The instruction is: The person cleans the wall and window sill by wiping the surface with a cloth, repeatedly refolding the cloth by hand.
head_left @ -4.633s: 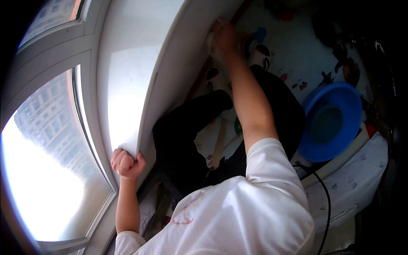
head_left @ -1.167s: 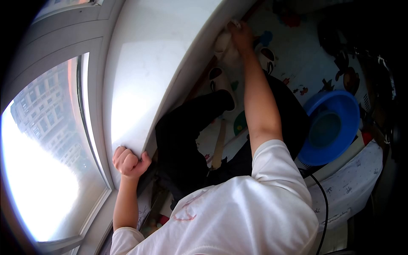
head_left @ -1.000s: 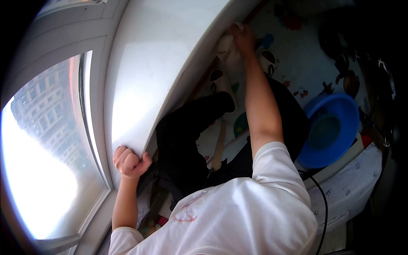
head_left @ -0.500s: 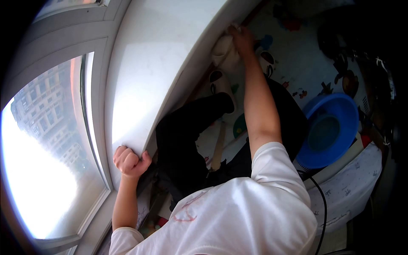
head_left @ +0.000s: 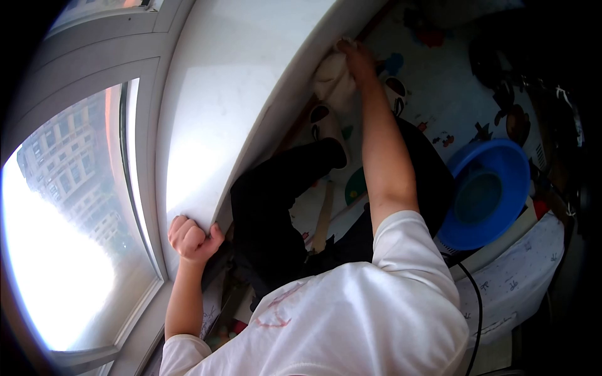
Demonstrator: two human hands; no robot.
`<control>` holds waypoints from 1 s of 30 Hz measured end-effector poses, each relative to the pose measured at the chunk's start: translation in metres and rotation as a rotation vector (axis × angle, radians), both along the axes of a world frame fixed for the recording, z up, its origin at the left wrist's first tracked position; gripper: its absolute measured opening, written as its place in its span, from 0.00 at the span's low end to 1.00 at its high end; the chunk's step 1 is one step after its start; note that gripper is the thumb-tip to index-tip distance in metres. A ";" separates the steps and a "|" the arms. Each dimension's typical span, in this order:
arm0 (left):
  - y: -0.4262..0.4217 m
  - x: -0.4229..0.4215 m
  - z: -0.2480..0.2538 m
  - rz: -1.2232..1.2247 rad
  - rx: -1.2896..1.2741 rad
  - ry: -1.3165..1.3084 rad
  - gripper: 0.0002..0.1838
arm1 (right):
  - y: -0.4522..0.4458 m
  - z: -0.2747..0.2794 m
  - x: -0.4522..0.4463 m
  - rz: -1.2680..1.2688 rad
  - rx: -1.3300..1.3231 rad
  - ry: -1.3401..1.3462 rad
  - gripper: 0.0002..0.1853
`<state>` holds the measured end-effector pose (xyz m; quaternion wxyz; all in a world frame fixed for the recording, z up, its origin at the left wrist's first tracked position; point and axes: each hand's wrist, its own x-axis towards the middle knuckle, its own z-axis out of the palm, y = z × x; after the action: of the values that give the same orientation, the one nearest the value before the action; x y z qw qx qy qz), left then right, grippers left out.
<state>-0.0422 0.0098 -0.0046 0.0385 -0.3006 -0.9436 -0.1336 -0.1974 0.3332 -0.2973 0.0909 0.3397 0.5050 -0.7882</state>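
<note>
A pale cloth [head_left: 332, 76] hangs from my right hand [head_left: 359, 61], whose fingers are closed on its upper part. That arm reaches far forward, and the cloth lies against or close to the wall face below the windowsill. My left hand [head_left: 193, 238] rests in a loose fist at the near end of the white windowsill [head_left: 219, 119], its thumb by the sill's edge. Nothing shows inside that fist, though the palm is turned out of sight.
A window [head_left: 75, 207] runs along the left side. On the right stands a blue basin [head_left: 517, 188] with a darker round area inside. Pale shoes [head_left: 323, 122] are on the patterned floor [head_left: 433, 81] ahead. A black cable [head_left: 480, 301] hangs at lower right.
My right hand and the cloth have shifted only very slightly along the wall. My left hand stays at the same spot on the sill.
</note>
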 end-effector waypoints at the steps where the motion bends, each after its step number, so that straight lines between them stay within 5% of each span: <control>1: 0.001 0.001 0.000 0.003 0.002 0.001 0.24 | 0.002 0.005 0.001 0.003 0.036 -0.013 0.28; 13: 0.000 0.002 -0.001 0.005 -0.009 0.016 0.24 | 0.001 -0.020 -0.001 0.062 0.094 0.001 0.29; 30: -0.001 0.001 -0.001 -0.005 0.006 0.009 0.24 | -0.005 -0.019 -0.001 -0.032 -0.187 -0.021 0.28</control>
<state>-0.0416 0.0083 -0.0054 0.0434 -0.3032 -0.9423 -0.1352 -0.1989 0.3281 -0.3166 0.1151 0.3458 0.4226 -0.8298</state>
